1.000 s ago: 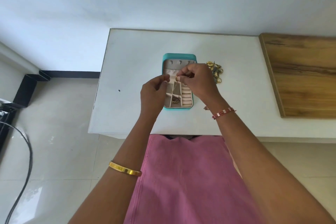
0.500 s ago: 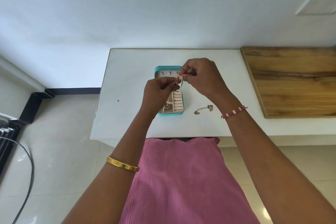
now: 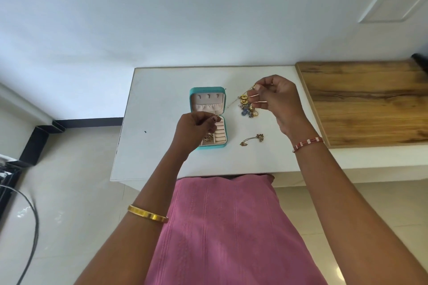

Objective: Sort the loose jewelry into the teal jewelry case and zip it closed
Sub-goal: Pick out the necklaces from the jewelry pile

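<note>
The teal jewelry case (image 3: 196, 99) lies open on the white table (image 3: 159, 104), lid away from me, with a gold piece (image 3: 208, 138) in a front compartment. My left hand (image 3: 196, 129) hovers over the case's tray and pinches one end of a thin gold chain (image 3: 232, 102). The chain stretches up and right to my right hand (image 3: 275, 99), which pinches its other end above a pile of gold and blue jewelry (image 3: 247, 109). Another small chain with pendants (image 3: 252, 140) lies loose on the table, right of the case.
A wooden board (image 3: 370, 104) covers the surface to the right of the white table. The wall runs along the table's far edge. On the floor at the left lie a black cable (image 3: 34, 222) and a dark object.
My hands were together over the case's lid. They have drawn apart: the right hand went right over the jewelry pile, the left dropped over the tray, and the chain is stretched between them.
</note>
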